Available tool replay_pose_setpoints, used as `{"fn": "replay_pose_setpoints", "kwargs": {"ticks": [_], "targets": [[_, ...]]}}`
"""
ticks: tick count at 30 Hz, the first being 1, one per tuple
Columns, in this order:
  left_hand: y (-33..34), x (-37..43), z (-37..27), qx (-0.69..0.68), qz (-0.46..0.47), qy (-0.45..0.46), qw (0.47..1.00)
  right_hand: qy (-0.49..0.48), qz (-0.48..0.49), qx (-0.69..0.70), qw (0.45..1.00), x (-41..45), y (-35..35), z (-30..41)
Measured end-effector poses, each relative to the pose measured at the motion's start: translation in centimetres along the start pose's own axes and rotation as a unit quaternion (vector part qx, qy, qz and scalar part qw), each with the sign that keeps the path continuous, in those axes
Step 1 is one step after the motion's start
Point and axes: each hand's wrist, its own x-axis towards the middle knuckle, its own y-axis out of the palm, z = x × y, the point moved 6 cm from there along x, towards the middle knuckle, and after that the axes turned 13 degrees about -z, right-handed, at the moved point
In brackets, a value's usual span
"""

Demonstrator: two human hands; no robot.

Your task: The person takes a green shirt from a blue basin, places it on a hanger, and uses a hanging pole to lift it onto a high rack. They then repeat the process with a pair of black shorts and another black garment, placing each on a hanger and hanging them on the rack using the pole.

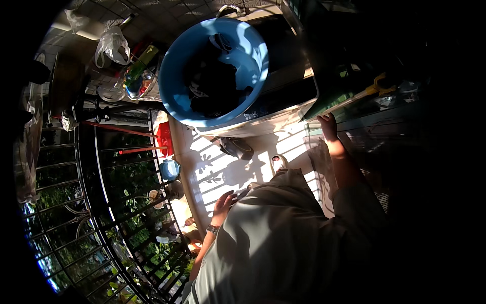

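Note:
My right hand (328, 125) is at the right, its fingers curled at the near part of a clothes pole (347, 102) with a yellow forked tip (381, 86). My left hand (222, 209), a watch (212, 228) on its wrist, hangs beside my grey shirt (258, 231) with nothing visible in it. In front of me a large blue plastic basin (167, 91) rests on a top-loading washing machine (262, 123). Dark clothes (214, 81) lie in the basin, mostly in deep shadow.
A dark shoe (237, 148) is on the sunlit tiled floor (243, 174) before the machine. Black railings (102, 212) run along the left, with a red dustpan (164, 138) and small blue bucket (169, 170) beside them. A white plastic bag (112, 45) hangs at upper left.

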Motion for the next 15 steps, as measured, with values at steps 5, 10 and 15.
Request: {"fn": "replay_pose_setpoints", "kwargs": {"ticks": [5, 10, 15], "targets": [[-1.3, 0.2, -0.8, -0.014, 0.005, 0.006, 1.0, 0.043, -0.035, -0.119, 0.991, -0.3, -1.4, -2.5], [-1.2, -1.9, -10.9, 0.004, 0.01, 0.101, 0.995, 0.107, 0.149, -0.075, 0.98, -3.6, -1.9, -4.9], [-2.2, -10.9, -27.3, 0.025, 0.093, 0.414, 0.905, -0.04, 0.127, -0.006, 0.991, -15.3, 5.1, 10.2]]}}
